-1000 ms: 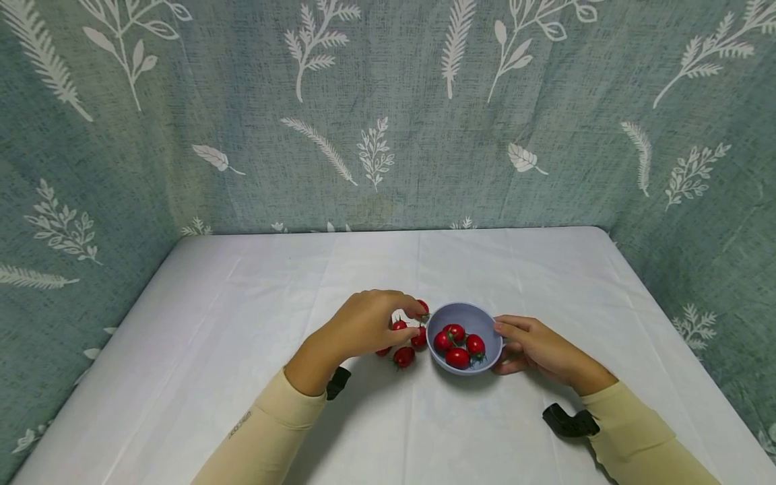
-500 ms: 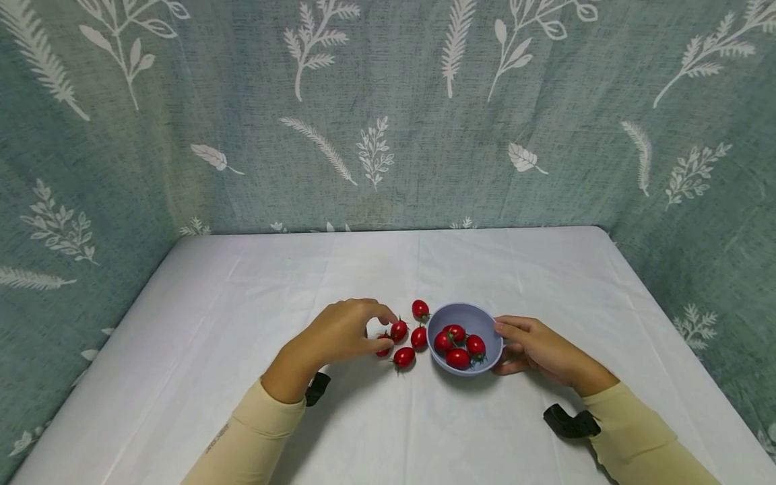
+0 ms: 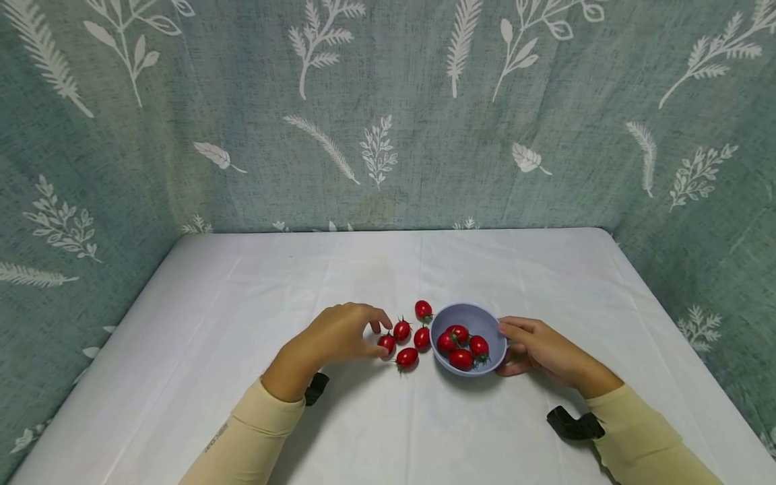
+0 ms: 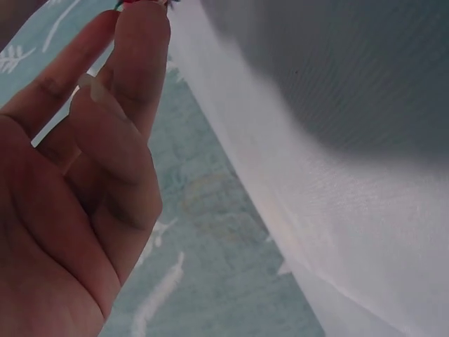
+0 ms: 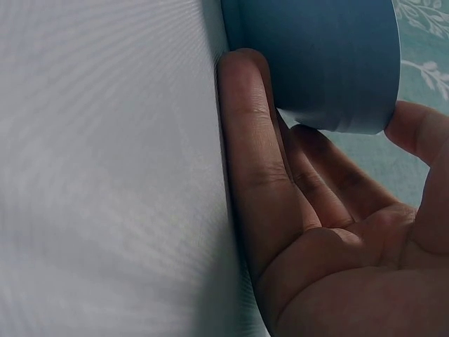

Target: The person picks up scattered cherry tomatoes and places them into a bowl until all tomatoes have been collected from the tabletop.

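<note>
Five oval red tomatoes (image 3: 407,358) are lying left of a round lavender bowl (image 3: 467,316) holding four more (image 3: 461,359). The left hand (image 3: 336,335) is curving around the leftmost tomato (image 3: 386,345); whether pinching, I cannot tell. The right hand (image 3: 539,347) is gripping the bowl; a white-clothed table (image 3: 182,377) is stretching below.

Bowl (image 3: 468,314): open above; tomatoes (image 3: 461,359) crowd its near half, leaving room at the far wall.
Left of bowl: five loose tomatoes (image 3: 407,358) bar the way, with left fingers (image 3: 377,314) beyond.
Right of bowl: right fingers (image 3: 515,331) block it.
Counter (image 3: 473,431): free between the sleeves (image 3: 642,431) and behind the bowl, to the curtain (image 3: 242,101).
</note>
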A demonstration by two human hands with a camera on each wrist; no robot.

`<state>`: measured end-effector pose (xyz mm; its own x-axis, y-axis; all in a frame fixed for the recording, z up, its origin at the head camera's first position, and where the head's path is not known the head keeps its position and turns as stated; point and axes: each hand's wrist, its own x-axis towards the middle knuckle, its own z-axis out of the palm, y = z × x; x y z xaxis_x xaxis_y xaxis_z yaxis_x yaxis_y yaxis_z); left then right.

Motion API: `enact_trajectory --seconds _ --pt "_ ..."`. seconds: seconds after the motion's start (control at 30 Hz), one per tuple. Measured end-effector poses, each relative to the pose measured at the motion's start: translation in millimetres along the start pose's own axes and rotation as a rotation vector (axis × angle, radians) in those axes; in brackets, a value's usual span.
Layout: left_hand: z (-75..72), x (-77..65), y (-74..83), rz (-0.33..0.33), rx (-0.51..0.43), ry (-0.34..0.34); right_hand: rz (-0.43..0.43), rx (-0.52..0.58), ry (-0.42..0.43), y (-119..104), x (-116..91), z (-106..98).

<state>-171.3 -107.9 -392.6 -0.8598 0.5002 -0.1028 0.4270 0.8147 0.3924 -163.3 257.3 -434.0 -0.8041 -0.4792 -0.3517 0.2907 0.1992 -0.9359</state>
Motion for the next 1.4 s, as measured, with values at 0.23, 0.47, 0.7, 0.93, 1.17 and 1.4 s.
enact_trajectory --seconds 0.23,0.47,0.7,0.93,1.17,1.4 --pt "7.0 -1.1 -0.7 -0.015 -0.013 -0.027 0.011 0.0 0.003 3.7 -1.6 1.4" --pt "9.0 -1.5 -0.1 -0.004 0.003 -0.036 0.008 0.017 0.004 3.0 -0.9 3.0" --pt "9.0 -1.7 1.7 0.006 -0.001 -0.041 -0.005 0.021 -0.014 1.5 -1.0 2.0" --pt "11.1 -0.9 0.9 0.018 -0.023 -0.056 -0.005 0.024 -0.013 1.2 -1.7 1.7" --pt "11.6 -1.3 0.7 0.026 -0.04 -0.058 -0.009 0.018 -0.012 0.4 -1.9 2.0" --pt "4.8 -1.7 3.1 0.046 -0.04 -0.053 -0.015 0.017 -0.01 -0.7 -1.7 1.6"
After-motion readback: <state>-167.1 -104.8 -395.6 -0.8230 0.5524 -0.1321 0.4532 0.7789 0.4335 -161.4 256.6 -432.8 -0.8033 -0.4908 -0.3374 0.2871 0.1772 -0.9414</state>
